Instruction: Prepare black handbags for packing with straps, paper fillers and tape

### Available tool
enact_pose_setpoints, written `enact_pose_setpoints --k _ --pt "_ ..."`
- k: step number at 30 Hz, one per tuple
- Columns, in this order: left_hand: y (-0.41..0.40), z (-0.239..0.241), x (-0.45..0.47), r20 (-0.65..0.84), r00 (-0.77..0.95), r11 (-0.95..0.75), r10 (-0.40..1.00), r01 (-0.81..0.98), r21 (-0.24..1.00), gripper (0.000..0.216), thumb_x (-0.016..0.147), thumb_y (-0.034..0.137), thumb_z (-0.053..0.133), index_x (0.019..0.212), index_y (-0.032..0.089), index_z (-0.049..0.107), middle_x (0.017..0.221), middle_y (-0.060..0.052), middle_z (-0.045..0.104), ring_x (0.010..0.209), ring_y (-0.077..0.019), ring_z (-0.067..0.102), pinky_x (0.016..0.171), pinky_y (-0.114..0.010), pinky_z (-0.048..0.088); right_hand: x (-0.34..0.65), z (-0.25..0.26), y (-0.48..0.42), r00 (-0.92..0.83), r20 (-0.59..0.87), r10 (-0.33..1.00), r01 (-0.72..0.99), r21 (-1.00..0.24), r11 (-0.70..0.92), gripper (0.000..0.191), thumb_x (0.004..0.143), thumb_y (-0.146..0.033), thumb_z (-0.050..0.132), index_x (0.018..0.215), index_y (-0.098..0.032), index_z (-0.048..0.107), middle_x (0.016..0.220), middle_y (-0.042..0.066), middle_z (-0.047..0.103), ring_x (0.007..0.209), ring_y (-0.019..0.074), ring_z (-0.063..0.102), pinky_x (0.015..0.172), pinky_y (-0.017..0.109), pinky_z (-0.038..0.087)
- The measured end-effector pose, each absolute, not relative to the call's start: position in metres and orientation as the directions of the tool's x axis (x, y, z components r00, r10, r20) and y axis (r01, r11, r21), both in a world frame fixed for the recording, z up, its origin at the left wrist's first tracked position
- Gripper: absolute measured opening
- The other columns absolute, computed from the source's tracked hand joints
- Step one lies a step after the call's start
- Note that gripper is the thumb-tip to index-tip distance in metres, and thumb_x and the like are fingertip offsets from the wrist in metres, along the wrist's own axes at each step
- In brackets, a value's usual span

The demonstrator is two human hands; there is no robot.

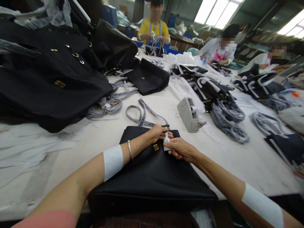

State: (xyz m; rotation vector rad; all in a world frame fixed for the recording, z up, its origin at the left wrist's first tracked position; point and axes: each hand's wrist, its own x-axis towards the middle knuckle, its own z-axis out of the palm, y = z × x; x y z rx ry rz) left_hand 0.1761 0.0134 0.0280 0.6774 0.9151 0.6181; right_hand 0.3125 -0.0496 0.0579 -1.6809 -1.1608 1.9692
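A black handbag [152,177] lies flat in front of me, with a gold clasp [155,147] on its flap. Over the flap, my left hand [157,132] is closed on a short black strap [165,126] near the bag's far edge. Just right of the clasp, my right hand [181,148] pinches a small white-wrapped tag [167,143] between thumb and fingers. The tag's narrow top reaches up to the left fingers. Beyond the bag, a grey plastic-wrapped shoulder strap [142,114] lies in loops on the white table [114,131].
A grey tape dispenser [189,114] stands beyond my right hand. Large black bags [47,76] are heaped at left above paper sheets [35,152]. Another black bag [148,76] lies ahead. Wrapped straps [228,123] and bags cover the right. Several co-workers [154,30] sit across.
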Motion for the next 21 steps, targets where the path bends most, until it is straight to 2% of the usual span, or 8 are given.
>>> enact_pose_setpoints --k 4,9,12,15,16,18,21 --pt "0.012 0.027 0.177 -0.492 0.47 0.62 0.733 -0.165 0.767 0.015 0.089 0.011 0.046 0.074 0.012 0.051 0.071 -0.009 0.069 0.06 -0.0158 0.068 0.062 -0.027 0.055 0.317 0.058 -0.059 -0.318 -0.684 0.657 0.302 -0.73 -0.614 0.031 0.071 -0.04 0.072 0.066 -0.014 0.055 0.054 -0.001 0.062 0.03 0.0021 0.038 0.026 0.013 0.021" --pt "0.01 0.026 0.177 -0.479 0.491 0.605 0.727 -0.129 0.786 0.018 0.09 0.01 0.043 0.074 0.011 0.05 0.071 -0.011 0.069 0.061 -0.0167 0.068 0.059 -0.026 0.054 0.318 0.059 -0.065 -0.303 -0.693 0.654 0.366 -0.718 -0.591 0.028 0.072 -0.04 0.07 0.071 -0.015 0.059 0.048 -0.004 0.059 0.03 0.0029 0.039 0.026 0.012 0.021" --pt "0.009 0.028 0.174 -0.476 0.505 0.603 0.72 -0.116 0.789 0.015 0.09 0.012 0.046 0.075 0.012 0.049 0.072 -0.011 0.069 0.062 -0.0163 0.068 0.062 -0.027 0.055 0.323 0.071 -0.065 -0.341 -0.72 0.605 0.489 -0.685 -0.54 0.029 0.073 -0.042 0.068 0.069 -0.015 0.06 0.048 -0.004 0.059 0.029 0.0026 0.038 0.026 0.012 0.022" --pt "0.01 0.03 0.168 -0.468 0.533 0.605 0.705 -0.108 0.788 0.017 0.088 0.023 0.055 0.076 0.012 0.051 0.075 -0.011 0.07 0.067 -0.0172 0.069 0.067 -0.029 0.056 0.333 0.093 -0.06 -0.374 -0.739 0.56 0.627 -0.646 -0.434 0.033 0.074 -0.045 0.067 0.065 -0.014 0.061 0.049 -0.001 0.06 0.029 0.003 0.038 0.027 0.014 0.022" --pt "0.01 0.031 0.166 -0.465 0.547 0.607 0.696 -0.102 0.788 0.02 0.086 0.028 0.058 0.077 0.012 0.052 0.077 -0.012 0.07 0.068 -0.0178 0.069 0.068 -0.03 0.056 0.337 0.101 -0.058 -0.348 -0.718 0.602 0.646 -0.649 -0.402 0.033 0.075 -0.045 0.066 0.065 -0.014 0.06 0.049 -0.001 0.06 0.03 0.0033 0.039 0.027 0.014 0.022" --pt "0.01 0.033 0.162 -0.46 0.58 0.611 0.672 -0.084 0.787 0.026 0.08 0.034 0.067 0.08 0.011 0.055 0.08 -0.012 0.07 0.07 -0.0184 0.069 0.069 -0.031 0.057 0.342 0.113 -0.052 -0.233 -0.593 0.771 0.636 -0.693 -0.341 0.032 0.075 -0.045 0.065 0.066 -0.015 0.058 0.05 -0.001 0.06 0.031 0.0042 0.04 0.029 0.015 0.023" --pt "0.005 0.038 0.159 -0.464 0.615 0.619 0.637 -0.051 0.783 0.031 0.07 0.033 0.076 0.081 0.012 0.056 0.082 -0.008 0.069 0.074 -0.017 0.068 0.074 -0.031 0.057 0.343 0.118 -0.043 -0.045 -0.279 0.959 0.615 -0.764 -0.193 0.031 0.078 -0.047 0.061 0.073 -0.016 0.06 0.062 0.002 0.064 0.045 0.0094 0.054 0.038 0.019 0.038"
